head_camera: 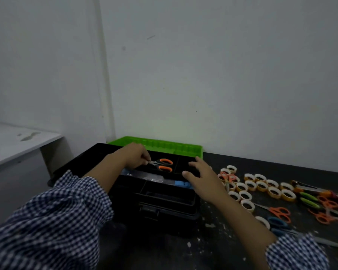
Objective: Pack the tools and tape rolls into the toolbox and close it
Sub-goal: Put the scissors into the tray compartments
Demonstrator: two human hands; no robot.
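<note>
The dark table (232,248) carries everything, and the open black toolbox (164,203) stands on it toward the wall. The box's green lid (158,146) is swung back behind it, against the wall. The top tray of the toolbox is split into compartments; a clear packet (144,175) and a blue block (181,184) lie along the tray's middle strip.

The left hand (134,154) reaches over the far side of the toolbox with its fingertips pinched on the blade end of a pair of orange-handled scissors (163,165), which sits low in a far compartment; whether it rests on the tray floor cannot be told. The right hand (200,179) hovers over the right edge of the toolbox, fingers spread wide and holding nothing.

To the right of the toolbox, on the table, lies a cluster of tape rolls (261,187), packed close and mostly flat. Beyond them, further right of the toolbox, are more scissors (279,211) with orange handles, a blue-handled pair (277,223), and green-handled tools (308,199)
</note>
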